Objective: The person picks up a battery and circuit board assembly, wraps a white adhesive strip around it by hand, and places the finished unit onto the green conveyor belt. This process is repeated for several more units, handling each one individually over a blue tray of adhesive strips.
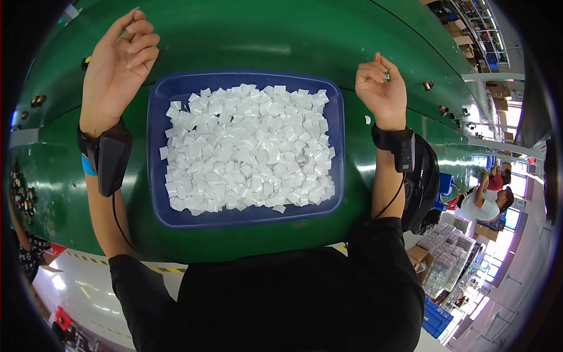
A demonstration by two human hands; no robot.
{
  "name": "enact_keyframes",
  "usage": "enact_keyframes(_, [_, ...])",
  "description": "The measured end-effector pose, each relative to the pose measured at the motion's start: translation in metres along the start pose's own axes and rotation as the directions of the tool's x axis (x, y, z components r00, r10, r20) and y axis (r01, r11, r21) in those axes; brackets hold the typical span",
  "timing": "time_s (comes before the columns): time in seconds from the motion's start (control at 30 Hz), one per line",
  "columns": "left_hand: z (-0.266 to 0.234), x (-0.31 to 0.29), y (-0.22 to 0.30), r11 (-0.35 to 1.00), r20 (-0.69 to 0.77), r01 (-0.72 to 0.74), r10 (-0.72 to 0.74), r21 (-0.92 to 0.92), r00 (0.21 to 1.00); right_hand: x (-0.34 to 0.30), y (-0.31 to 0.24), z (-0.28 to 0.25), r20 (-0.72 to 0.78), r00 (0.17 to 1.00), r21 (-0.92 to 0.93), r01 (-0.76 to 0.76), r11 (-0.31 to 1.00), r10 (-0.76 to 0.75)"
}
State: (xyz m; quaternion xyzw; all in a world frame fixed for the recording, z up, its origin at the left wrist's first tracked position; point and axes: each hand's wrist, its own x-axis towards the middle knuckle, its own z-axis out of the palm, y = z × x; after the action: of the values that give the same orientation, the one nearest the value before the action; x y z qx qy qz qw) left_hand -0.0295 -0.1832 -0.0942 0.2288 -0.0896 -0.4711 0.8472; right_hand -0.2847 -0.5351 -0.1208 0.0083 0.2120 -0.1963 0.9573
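A dark blue rectangular plastic tray (246, 222) rests on the green tabletop in front of me. Many small white square pieces (252, 146) lie heaped in it, some with a glossy face. Past the tray's far left corner, my left hand (122, 64) is raised with the palm turned up. Its fingers are loosely curled and apart, with nothing in them. My right hand (382, 91) hovers right of the tray, its fingers bent in toward the thumb with a gap between; I see nothing held there. Neither hand touches the tray or the pieces.
Black devices on straps sit on my left wrist (114, 155) and right wrist (403, 151), with thin cables. A black bag-like object (423, 185) stands beside my right forearm. One loose white piece (368, 119) lies right of the tray. Small dark parts (24, 193) line the left side.
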Motion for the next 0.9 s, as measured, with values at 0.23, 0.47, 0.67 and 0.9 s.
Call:
enact_keyframes(0.23, [-0.002, 0.006, -0.008, 1.000, -0.015, 0.018, -0.018, -0.002, 1.000, -0.005, -0.005, 0.002, -0.018, 0.998, 0.030, 0.064, 0.998, -0.063])
enact_keyframes(0.47, [0.003, 0.005, -0.006, 1.000, -0.056, 0.020, -0.021, -0.008, 0.998, -0.001, -0.005, 0.000, -0.009, 0.998, 0.025, 0.068, 0.997, -0.067])
enact_keyframes(0.67, [0.000, 0.006, -0.013, 0.997, -0.041, 0.045, -0.047, -0.056, 0.998, -0.003, -0.009, -0.004, -0.011, 0.997, 0.038, 0.071, 0.997, -0.070])
enact_keyframes(0.9, [0.000, 0.006, -0.009, 0.987, -0.032, 0.101, -0.106, -0.125, 0.994, -0.003, -0.005, -0.001, -0.003, 0.998, 0.018, 0.070, 0.997, -0.070])
